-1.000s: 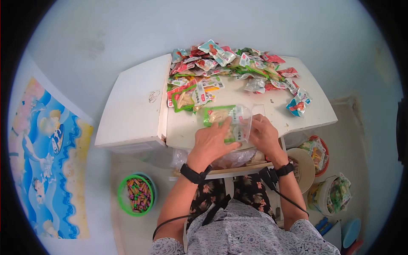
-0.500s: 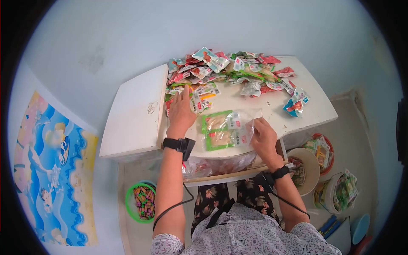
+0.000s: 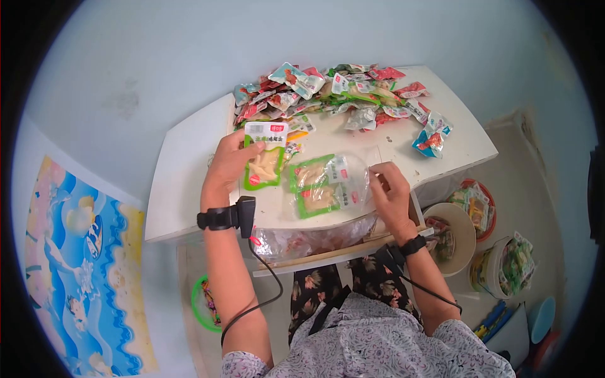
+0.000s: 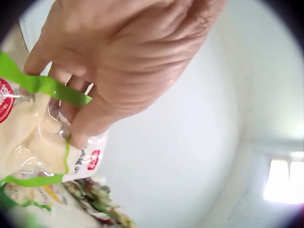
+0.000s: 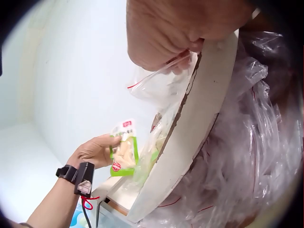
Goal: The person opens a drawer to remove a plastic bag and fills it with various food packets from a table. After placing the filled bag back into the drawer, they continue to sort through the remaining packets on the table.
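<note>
Bag [image 3: 359, 183]: two packs [image 3: 319, 198] are lying inside | I'm pinching another pack [image 3: 265, 169], left grip [image 3: 228, 160]; that bag, right grip [image 3: 392, 190] | pile [image 3: 359, 93] is waiting

The left pouch [image 3: 268, 162] is combining a white header, a green border and red marks with cream-coloured contents; the clear bag [image 3: 354, 179], to its right, is showing two pouches [image 3: 315, 176] in green, white and cream. Far packets [image 3: 302, 88] are mixing red, silver, green and blue against the white tabletop [image 3: 394, 160]. The left poster [image 3: 79, 277] is displaying blue waves beside yellow. Near, black trousers [image 3: 315, 283] are bearing pinkish flowers.
</note>
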`<state>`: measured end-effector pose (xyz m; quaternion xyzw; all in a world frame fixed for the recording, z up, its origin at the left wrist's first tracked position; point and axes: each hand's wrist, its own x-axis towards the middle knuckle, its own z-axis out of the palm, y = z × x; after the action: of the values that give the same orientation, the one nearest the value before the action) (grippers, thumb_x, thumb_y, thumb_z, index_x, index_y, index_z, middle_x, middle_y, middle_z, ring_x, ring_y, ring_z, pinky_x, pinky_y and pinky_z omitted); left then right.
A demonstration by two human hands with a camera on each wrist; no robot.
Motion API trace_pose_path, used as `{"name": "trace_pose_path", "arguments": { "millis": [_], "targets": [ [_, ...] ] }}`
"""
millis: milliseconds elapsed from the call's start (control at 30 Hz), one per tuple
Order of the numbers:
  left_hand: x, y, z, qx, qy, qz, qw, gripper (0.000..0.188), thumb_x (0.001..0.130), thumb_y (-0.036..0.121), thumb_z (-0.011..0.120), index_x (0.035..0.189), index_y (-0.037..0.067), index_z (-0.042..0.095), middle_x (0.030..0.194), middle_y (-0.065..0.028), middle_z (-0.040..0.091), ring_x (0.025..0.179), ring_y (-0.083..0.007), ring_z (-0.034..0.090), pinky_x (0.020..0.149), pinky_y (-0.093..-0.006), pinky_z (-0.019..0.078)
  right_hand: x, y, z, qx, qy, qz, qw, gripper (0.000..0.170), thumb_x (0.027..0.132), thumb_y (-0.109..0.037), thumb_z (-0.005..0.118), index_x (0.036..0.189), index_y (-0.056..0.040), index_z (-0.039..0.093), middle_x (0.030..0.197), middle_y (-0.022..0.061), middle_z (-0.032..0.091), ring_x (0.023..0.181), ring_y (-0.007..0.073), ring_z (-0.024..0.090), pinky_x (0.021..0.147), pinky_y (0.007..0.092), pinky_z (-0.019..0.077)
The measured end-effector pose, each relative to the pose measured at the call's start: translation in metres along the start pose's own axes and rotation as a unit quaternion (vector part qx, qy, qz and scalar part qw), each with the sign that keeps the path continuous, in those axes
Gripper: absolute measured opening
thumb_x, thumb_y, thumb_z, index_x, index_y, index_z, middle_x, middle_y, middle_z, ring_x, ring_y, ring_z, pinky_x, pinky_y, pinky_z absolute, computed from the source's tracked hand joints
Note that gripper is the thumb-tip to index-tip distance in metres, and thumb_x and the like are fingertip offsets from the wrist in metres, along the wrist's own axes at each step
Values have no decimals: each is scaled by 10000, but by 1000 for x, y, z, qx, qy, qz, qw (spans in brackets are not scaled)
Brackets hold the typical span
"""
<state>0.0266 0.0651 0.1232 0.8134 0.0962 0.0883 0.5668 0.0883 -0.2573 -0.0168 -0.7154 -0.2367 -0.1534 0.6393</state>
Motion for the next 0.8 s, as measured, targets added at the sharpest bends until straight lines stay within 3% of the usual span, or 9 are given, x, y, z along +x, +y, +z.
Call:
{"name": "trace_pose_path", "arguments": {
  "millis": [100,200,300,400,533,633,667,733,800],
  "targets": [
    [-22,17,18,-153,-35,14,988,304,959,85,723,1238,-30,689,1037,-28,730,864,-97,658,777,-252,526,5,-4,-8,156,43,99,982,84,984,-77,658,1046,-25,680,903,19,658,688,83,536,641,242,443],
    [-37,23,33,-124,-95,29,987,191,975,91,704,1133,-14,720,991,-28,716,855,-62,628,738,-240,509,6,-20,-20,275,65,180,942,222,1031,-223,636,1134,-30,669,977,5,691,722,52,507,660,207,411],
    [-52,32,66,-20,-160,40,986,148,975,114,706,1046,-16,705,959,-23,695,843,-60,608,728,-239,495,0,-64,-30,304,-51,181,934,273,1008,-248,689,1174,-32,668,969,-9,690,745,44,526,659,213,417],
    [-59,35,105,106,-223,121,961,147,975,117,697,991,-27,671,889,-39,670,806,-69,605,718,-247,499,-2,-93,-33,205,-194,176,943,256,977,-259,758,1104,-44,701,892,-34,672,716,35,558,611,228,433],
    [-68,35,139,-39,-138,96,985,167,980,117,687,1070,-18,646,857,-98,664,772,-115,631,673,-301,504,-3,-88,-57,175,-160,242,941,169,998,-228,729,1004,-63,692,761,-36,639,522,29,510,451,201,354],
    [-76,34,140,45,46,132,989,200,986,138,696,1111,-7,638,880,-118,697,755,-153,656,674,-320,512,1,-85,-81,208,19,221,953,133,1013,-194,699,1022,-62,687,776,-22,655,527,23,530,453,184,358],
    [-80,33,141,113,84,141,980,270,974,207,731,1129,9,634,915,-134,697,758,-207,670,685,-352,531,2,-79,-90,201,62,218,953,128,1017,-184,689,1034,-57,683,778,-19,658,526,23,534,452,182,356],
    [-88,22,153,184,141,164,959,304,951,252,767,1119,29,648,851,-107,673,736,-189,648,687,-342,525,3,-64,-104,187,145,210,949,122,1025,-166,670,1060,-49,676,783,-12,664,522,22,543,449,178,353],
    [-90,14,168,244,179,192,933,400,886,349,827,1066,40,650,811,-105,640,724,-229,633,681,-370,520,0,-48,-106,168,150,199,954,129,1028,-163,661,1072,-42,669,794,-9,669,525,28,555,449,181,358]
  ]
}}
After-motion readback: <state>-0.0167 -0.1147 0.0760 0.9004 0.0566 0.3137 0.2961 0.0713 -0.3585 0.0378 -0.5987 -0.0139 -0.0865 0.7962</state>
